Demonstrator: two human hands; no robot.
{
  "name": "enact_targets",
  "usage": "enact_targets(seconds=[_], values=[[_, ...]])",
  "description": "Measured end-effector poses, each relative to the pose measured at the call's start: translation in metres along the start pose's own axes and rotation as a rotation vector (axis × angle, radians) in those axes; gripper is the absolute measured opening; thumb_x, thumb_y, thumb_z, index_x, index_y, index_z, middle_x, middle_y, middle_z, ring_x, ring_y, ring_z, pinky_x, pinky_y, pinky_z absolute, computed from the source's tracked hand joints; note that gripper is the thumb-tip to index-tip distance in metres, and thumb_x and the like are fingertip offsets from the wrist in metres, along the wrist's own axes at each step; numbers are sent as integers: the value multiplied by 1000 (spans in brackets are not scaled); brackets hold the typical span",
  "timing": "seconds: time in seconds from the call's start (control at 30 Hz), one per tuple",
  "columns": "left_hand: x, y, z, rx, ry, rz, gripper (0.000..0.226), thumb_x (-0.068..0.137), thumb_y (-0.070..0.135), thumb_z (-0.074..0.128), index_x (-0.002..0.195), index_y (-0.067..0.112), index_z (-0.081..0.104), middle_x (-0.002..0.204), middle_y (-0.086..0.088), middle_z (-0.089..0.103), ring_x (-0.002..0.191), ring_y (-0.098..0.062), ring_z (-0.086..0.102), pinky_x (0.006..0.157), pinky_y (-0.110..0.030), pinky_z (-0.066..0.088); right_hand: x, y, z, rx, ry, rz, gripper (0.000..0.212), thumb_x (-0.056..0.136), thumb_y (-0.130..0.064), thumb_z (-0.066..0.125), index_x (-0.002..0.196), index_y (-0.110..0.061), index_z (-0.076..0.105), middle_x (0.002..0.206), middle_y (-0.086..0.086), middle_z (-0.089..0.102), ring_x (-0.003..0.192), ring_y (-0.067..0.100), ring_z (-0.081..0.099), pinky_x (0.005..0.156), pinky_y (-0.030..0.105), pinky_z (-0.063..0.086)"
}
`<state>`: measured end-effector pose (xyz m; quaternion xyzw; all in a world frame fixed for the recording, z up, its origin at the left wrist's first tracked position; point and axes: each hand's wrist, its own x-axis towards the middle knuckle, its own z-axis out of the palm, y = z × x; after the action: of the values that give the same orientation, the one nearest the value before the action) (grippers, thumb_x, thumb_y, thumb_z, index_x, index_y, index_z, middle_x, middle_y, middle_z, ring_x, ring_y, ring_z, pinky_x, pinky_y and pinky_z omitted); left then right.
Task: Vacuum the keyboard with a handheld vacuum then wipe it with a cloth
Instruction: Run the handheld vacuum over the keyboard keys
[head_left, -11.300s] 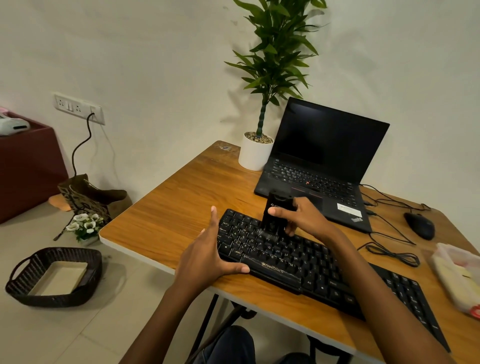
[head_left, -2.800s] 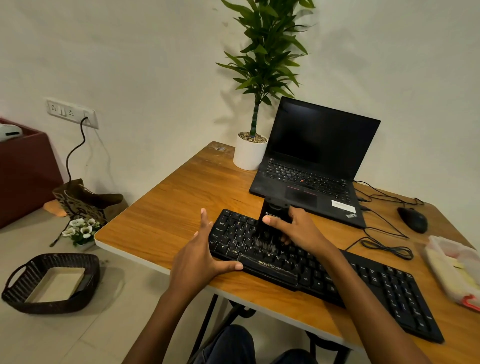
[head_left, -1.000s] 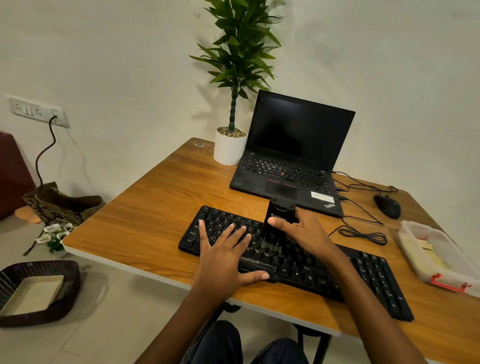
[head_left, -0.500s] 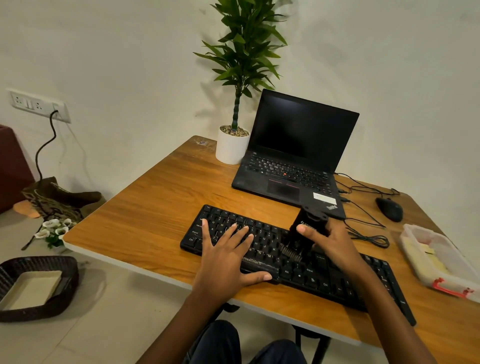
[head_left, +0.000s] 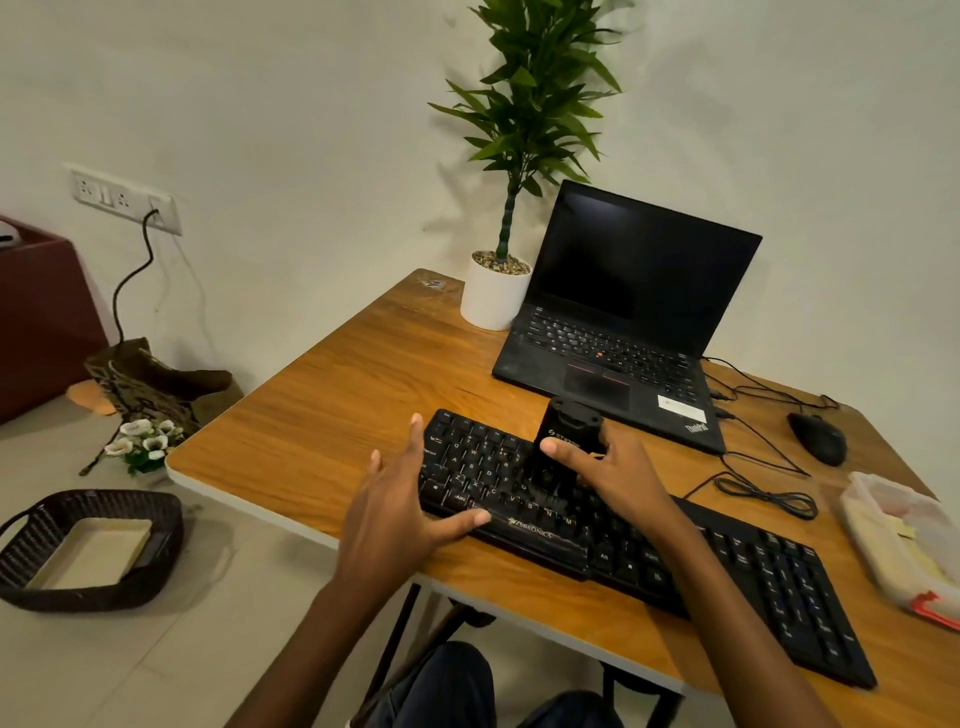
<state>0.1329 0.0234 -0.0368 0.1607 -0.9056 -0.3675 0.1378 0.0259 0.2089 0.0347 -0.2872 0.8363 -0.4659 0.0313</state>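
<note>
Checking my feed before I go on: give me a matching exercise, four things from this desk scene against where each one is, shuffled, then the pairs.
1 handheld vacuum
2 mouse
3 potted plant
4 wicker basket

A on the floor, left of the desk
B on the desk's far corner, left of the laptop
C gripped by the right hand, on the keyboard
D on the desk, right of the laptop

Pairs: 1-C, 2-D, 3-B, 4-A
</note>
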Motion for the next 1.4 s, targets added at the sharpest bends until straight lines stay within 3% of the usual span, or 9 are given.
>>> enact_targets(seconds=[0.17,0.3,0.5,0.63,0.73,0.93,1.1,1.23,1.4], values=[[5,-11,0,-142,15,60,132,46,85,57,132,41,-32,148,4,37,136,-27,34,104,-45,40,17,-8,34,30,-27,-43,19,79,-30,69,93,-25,60,89,-15,63,77,-11,59,67,7,46],[6,-12,-3,-211,52,84,132,58,61,74,131,39,-33,146,4,42,124,-17,50,94,-25,41,36,-18,62,6,-36,-62,30,78,-36,70,100,-16,63,90,-7,65,82,2,62,70,19,49],[5,-11,-1,-222,88,84,132,63,54,77,130,40,-36,146,-4,41,123,-19,52,95,-30,45,48,-35,91,41,-101,-96,23,79,-35,70,94,-20,61,91,-4,67,84,11,64,75,28,51],[3,-12,0,-242,81,78,129,63,56,74,131,41,-34,150,-2,34,130,-20,44,101,-31,39,48,-37,75,228,-26,-71,14,81,-31,68,91,-23,61,88,-8,68,80,1,65,71,18,52],[1,-14,-1,-226,74,84,123,59,64,67,130,45,-32,152,1,31,139,-24,31,109,-43,35,45,-36,60,340,13,-41,10,82,-28,67,88,-26,59,87,-11,66,77,-6,64,67,13,49],[3,-18,1,-89,38,86,124,67,58,72,130,34,-32,150,10,32,141,-21,26,105,-40,39,40,-33,61,214,-287,-48,13,83,-24,66,94,-24,60,90,-10,65,76,-9,62,62,7,46],[4,-17,1,-75,39,65,123,67,59,70,131,32,-32,151,10,32,139,-19,30,103,-41,42,47,-38,63,57,-280,-102,22,81,-32,68,99,-23,60,91,-10,65,81,-4,60,67,8,43],[3,-18,3,-96,68,63,110,69,68,54,133,34,-29,148,9,37,135,-21,37,98,-44,44,47,-42,61,65,-361,-82,15,81,-30,68,92,-22,62,86,-9,66,73,-6,60,63,7,44],[4,-20,7,-96,123,88,95,85,50,57,132,36,-24,144,7,43,131,-21,43,95,-41,46,47,-42,63,30,-299,-120,15,80,-34,68,90,-29,59,86,-13,64,75,-7,58,64,5,41]])
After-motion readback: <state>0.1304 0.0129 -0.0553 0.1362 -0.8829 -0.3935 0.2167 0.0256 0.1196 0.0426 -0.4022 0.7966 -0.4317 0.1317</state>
